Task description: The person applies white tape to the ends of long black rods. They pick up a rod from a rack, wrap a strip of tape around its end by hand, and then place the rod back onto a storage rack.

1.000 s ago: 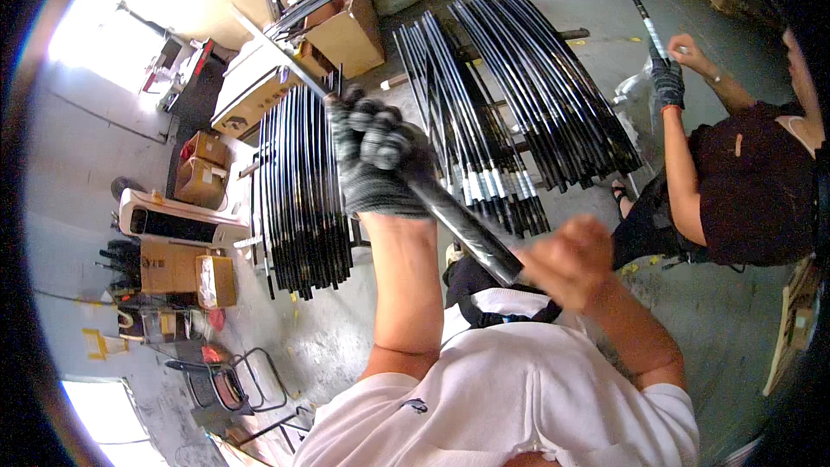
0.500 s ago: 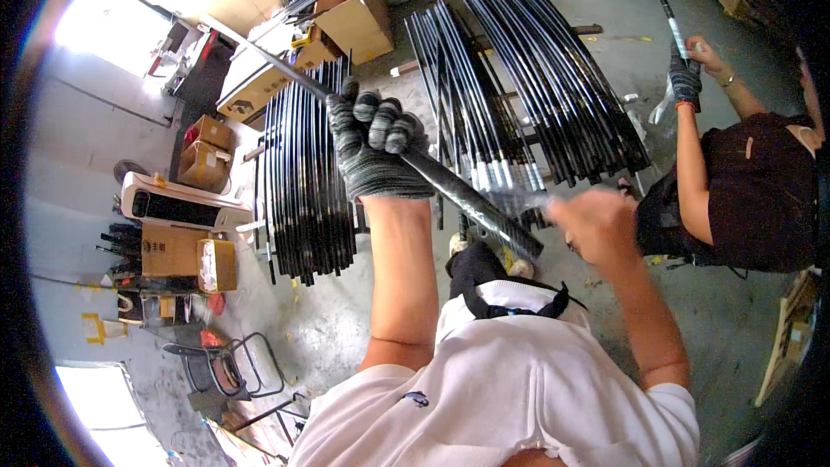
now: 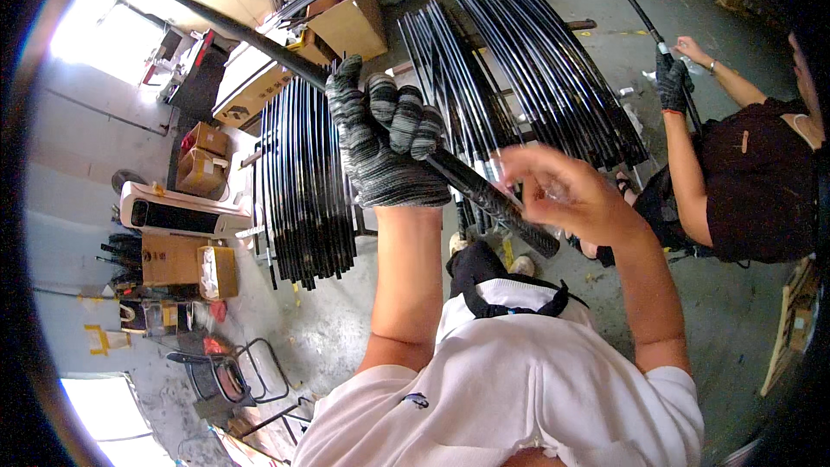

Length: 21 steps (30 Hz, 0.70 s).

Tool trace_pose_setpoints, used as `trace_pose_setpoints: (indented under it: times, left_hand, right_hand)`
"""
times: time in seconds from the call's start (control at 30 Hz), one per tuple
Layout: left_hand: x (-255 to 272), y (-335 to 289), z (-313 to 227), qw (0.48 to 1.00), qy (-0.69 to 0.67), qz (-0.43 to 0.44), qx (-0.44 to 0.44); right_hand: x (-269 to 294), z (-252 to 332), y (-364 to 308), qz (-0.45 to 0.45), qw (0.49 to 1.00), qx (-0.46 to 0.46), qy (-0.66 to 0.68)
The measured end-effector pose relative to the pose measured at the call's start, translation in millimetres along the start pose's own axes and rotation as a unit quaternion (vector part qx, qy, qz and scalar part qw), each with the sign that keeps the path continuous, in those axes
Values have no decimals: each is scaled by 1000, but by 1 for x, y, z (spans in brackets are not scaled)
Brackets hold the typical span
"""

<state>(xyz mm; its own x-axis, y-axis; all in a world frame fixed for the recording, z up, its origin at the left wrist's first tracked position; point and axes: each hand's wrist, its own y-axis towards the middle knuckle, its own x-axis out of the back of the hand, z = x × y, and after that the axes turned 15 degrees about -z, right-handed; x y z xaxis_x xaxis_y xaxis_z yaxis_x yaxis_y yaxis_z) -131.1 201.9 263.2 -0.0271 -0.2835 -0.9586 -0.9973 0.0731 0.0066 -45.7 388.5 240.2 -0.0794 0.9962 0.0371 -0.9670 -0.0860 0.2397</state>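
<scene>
Above floor, gloved left hand [image 3: 385, 143] gripping black rod [image 3: 363, 112]

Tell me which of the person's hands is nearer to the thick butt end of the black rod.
Right. The bare right hand sits just above the butt end of the black rod; the gloved left hand grips the shaft farther up.

A grey concrete floor [image 3: 363, 329], stained and littered, is seen throughout. Brown cardboard boxes [image 3: 177, 259] are stacked at the left beside a white appliance [image 3: 177, 212], with a larger open carton [image 3: 350, 22] set farther back and a black metal-framed chair [image 3: 233, 372] placed near the lower left. Strong daylight is admitted at the upper left [image 3: 99, 30] and lower left [image 3: 104, 402].
</scene>
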Motion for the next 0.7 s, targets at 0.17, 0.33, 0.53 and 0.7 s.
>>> trace_pose_setpoints:
  times: [0.17, 0.33, 0.53, 0.7]
  left_hand:
    - [1, -9, -24, 995, 93, -16, -18]
    - [2, 9, 1, 942, 170, -184, -222]
    - [2, 3, -45, 991, -75, -87, -67]
    - [29, -2, -26, 968, 126, -163, -145]
  right_hand:
    - [-1, 19, 6, -27, 992, -7, -125]
    - [-33, 35, -18, 21, 951, 200, -237]
    - [-49, -24, -38, -63, 905, 128, -401]
    - [14, -13, -14, -249, 828, 155, -479]
